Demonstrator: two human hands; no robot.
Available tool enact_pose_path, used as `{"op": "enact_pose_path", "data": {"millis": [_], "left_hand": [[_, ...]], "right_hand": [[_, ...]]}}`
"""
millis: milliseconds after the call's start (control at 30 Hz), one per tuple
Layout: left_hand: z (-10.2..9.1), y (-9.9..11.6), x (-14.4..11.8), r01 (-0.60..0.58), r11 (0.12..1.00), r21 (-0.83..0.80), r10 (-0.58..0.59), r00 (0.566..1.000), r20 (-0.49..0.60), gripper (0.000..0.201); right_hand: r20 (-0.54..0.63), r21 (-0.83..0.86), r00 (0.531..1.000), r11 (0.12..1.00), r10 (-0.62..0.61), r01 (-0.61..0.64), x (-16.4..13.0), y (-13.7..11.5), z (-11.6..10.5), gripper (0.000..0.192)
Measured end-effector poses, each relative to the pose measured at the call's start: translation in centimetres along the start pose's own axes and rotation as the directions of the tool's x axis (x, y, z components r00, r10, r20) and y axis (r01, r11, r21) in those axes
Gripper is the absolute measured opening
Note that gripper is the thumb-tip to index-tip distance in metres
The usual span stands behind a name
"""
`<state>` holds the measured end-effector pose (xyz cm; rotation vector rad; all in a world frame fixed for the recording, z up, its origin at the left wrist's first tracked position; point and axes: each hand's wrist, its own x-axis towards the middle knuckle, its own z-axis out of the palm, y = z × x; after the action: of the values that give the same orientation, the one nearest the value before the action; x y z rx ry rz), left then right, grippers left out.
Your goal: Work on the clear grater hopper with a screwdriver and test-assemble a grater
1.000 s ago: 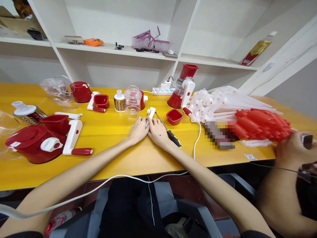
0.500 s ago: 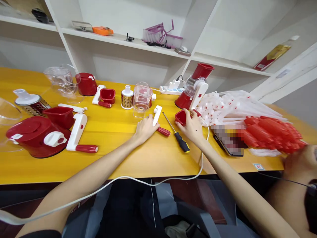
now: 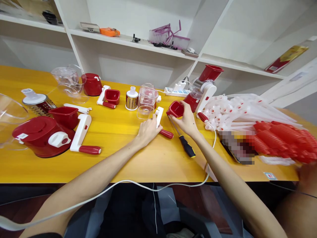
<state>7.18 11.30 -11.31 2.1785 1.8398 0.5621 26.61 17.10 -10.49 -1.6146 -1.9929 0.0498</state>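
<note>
Bare forearms; dark clothing; no rings or watch.

Yellow table (image 3: 128,165) before white wall shelving (image 3: 138,43) (evenly lit)

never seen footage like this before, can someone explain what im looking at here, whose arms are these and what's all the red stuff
There is no machine here. The single picture comes from a camera worn on a person's head, looking forward and down, so the two bare arms reaching up from the bottom are that person's own.

They sit at a yellow table below white shelves. The right hand holds a small red cup lifted just off the table. The left hand rests on a white crank with a red handle. A screwdriver lies between the arms.

Around them lie parts of red and white hand-crank graters: an assembled grater, a clear container, a red base. A pile of white and red parts lies on the right.
</note>
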Motion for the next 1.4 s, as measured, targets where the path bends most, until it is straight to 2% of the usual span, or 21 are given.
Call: {"op": "enact_pose_path", "data": {"millis": [100, 267, 433, 567, 833, 1000, 1400], "left_hand": [[0.0, -0.1, 0.1, 0.006, 1.000, 0.031, -0.005, 1.000, -0.009, 0.036], [-0.1, 0.1, 0.0, -0.023, 0.996, 0.089, 0.025, 1.000, -0.012, 0.041], [-0.4, 0.8, -1.9, -0.090, 0.982, 0.169, 0.088, 0.996, 0.016, 0.049], [0.4, 1.0, -2.6, -0.183, 0.958, 0.220, 0.172, 0.983, 0.067, 0.039], [1.3, 0.4, -0.4, -0.314, 0.915, 0.254, 0.307, 0.949, 0.068, 0.035], [1.3, 0.4, -0.2, -0.327, 0.912, 0.248, 0.324, 0.945, 0.055, 0.030], [1.8, 0.7, 0.2, -0.381, 0.900, 0.213, 0.382, 0.923, 0.042, 0.038]], "right_hand": [[0.086, 0.051, 0.992, 0.994, -0.096, 0.092, 0.7, -0.5, 0.8, 0.085], [0.179, 0.099, 0.965, 0.979, -0.191, 0.176, -0.2, 0.0, 1.0, 0.084], [0.239, 0.095, 0.949, 0.978, -0.205, 0.187, -1.1, 0.2, 0.5, 0.087], [0.271, 0.102, 0.941, 0.978, -0.202, 0.181, -1.4, 0.2, 0.1, 0.085], [0.269, 0.139, 0.936, 0.971, -0.226, 0.194, -1.7, 1.5, 0.1, 0.082], [0.259, 0.158, 0.935, 0.966, -0.242, 0.206, -1.8, 2.0, -0.3, 0.083], [0.243, 0.173, 0.945, 0.969, -0.218, 0.179, -3.1, 3.3, -0.7, 0.084]]}}
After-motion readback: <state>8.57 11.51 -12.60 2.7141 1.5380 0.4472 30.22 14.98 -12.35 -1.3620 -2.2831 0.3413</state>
